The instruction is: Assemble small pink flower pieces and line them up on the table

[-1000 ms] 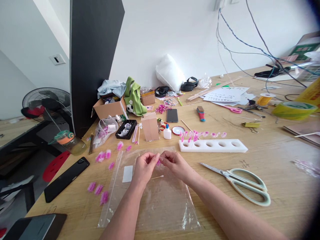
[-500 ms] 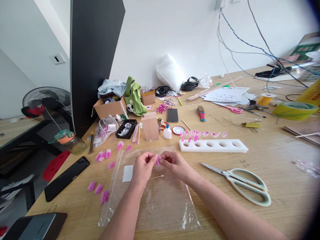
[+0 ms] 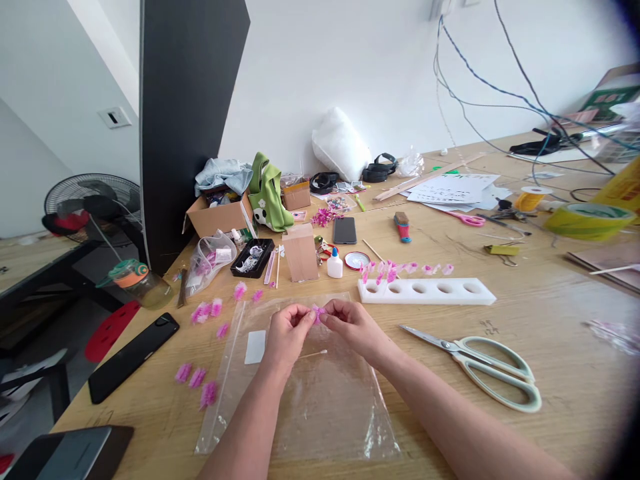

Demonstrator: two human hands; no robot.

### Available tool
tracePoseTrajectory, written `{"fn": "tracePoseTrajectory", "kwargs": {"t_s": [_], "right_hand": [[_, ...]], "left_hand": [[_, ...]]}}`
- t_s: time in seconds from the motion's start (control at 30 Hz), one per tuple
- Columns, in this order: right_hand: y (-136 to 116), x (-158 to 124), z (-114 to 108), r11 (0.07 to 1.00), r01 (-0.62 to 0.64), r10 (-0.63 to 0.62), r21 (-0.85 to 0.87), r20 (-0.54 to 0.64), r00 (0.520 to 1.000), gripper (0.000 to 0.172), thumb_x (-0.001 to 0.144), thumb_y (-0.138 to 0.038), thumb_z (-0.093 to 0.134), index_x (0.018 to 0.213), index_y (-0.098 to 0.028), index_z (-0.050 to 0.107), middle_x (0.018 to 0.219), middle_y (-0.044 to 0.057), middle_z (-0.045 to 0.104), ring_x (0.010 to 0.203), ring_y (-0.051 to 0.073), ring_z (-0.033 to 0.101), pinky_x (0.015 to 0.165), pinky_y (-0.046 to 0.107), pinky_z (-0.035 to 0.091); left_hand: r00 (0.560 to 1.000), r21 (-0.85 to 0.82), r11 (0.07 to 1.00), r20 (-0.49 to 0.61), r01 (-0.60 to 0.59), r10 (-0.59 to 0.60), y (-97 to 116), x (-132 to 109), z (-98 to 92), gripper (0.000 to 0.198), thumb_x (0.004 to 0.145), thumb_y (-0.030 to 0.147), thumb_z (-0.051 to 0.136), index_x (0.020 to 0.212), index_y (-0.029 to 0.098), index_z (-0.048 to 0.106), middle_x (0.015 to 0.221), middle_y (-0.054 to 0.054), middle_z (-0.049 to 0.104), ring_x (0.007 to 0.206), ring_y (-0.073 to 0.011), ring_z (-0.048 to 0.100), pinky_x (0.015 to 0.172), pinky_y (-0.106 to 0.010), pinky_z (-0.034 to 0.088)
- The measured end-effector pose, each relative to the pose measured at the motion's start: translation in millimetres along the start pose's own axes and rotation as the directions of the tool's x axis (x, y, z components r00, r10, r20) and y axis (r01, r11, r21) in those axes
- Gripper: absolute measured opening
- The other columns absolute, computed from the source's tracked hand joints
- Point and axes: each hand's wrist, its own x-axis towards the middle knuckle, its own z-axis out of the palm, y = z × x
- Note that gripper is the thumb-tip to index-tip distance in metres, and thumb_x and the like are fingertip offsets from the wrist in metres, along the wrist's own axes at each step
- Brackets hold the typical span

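Note:
Between my two hands is a small pink petal piece (image 3: 318,313), partly covered by fingertips. My left hand (image 3: 291,333) pinches it from the left, thumb against fingers. From the right, my right hand (image 3: 349,327) grips its other side the same way. Both hands are over a clear zip plastic bag (image 3: 325,413) lying flat on the wooden table. On that bag lie a cotton swab (image 3: 315,354), just below the hands, and a white paper square (image 3: 255,347) left of my left hand. Several pink fluffy petal pieces (image 3: 198,377) are scattered to the left.
Scissors (image 3: 465,353) lie right of my right arm. Beyond the hands stand a white holder with round holes (image 3: 425,291), a glue bottle (image 3: 335,265) and a cardboard block (image 3: 301,253). A black phone (image 3: 134,357) lies at the left edge.
The pink petal piece has turned slightly and risen a little between my fingertips. My right hand has shifted slightly; the things on the table stay put.

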Motion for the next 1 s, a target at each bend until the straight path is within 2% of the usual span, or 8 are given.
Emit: {"fn": "tracePoseTrajectory", "kwargs": {"t_s": [0.23,0.53,0.7,1.0], "right_hand": [[-4,-3,-2,0.999,-0.037,0.036,0.035,0.009,0.999,0.041,0.083,-0.051,0.050,0.063,-0.016,0.052,0.058,-0.004,0.041,0.058,0.010,0.038,0.055,0.025,0.028],[5,2,0,1.000,0.000,0.000,0.002,-0.033,0.999,0.025,0.076,-0.038,0.056,0.065,-0.015,0.054,0.060,-0.003,0.047,0.057,0.010,0.038,0.053,0.023,0.028],[3,1,-1,1.000,-0.019,0.019,-0.004,-0.035,0.999,0.025,0.075,-0.038,0.057,0.065,-0.016,0.054,0.059,-0.003,0.047,0.056,0.010,0.038,0.051,0.023,0.028],[-1,0,-1,0.998,-0.070,0.070,0.000,-0.044,0.997,0.024,0.073,-0.037,0.059,0.065,-0.015,0.054,0.057,-0.004,0.046,0.054,0.009,0.036,0.050,0.023,0.025]], "left_hand": [[0.999,0.030,0.999,-0.006,-0.035,0.035,0,0,1.2,0.028,0.072,0.042,0.064,0.069,0.015,0.064,0.055,0.001,0.055,0.050,-0.0095,0.042,0.050,-0.021,0.031],[0.999,0.075,0.996,-0.009,-0.041,0.042,-2,0,0.9,0.029,0.072,0.044,0.064,0.068,0.015,0.063,0.054,0.002,0.053,0.049,-0.0097,0.041,0.047,-0.021,0.028],[0.999,0.061,0.997,-0.016,-0.044,0.045,-1,0,0.7,0.030,0.071,0.045,0.065,0.068,0.015,0.064,0.053,0.001,0.054,0.049,-0.0102,0.043,0.048,-0.021,0.030],[0.994,0.132,0.986,-0.010,-0.105,0.107,0,-1,2.2,0.026,0.075,0.041,0.062,0.068,0.016,0.064,0.058,0.000,0.060,0.053,-0.0117,0.049,0.051,-0.021,0.034]]}}
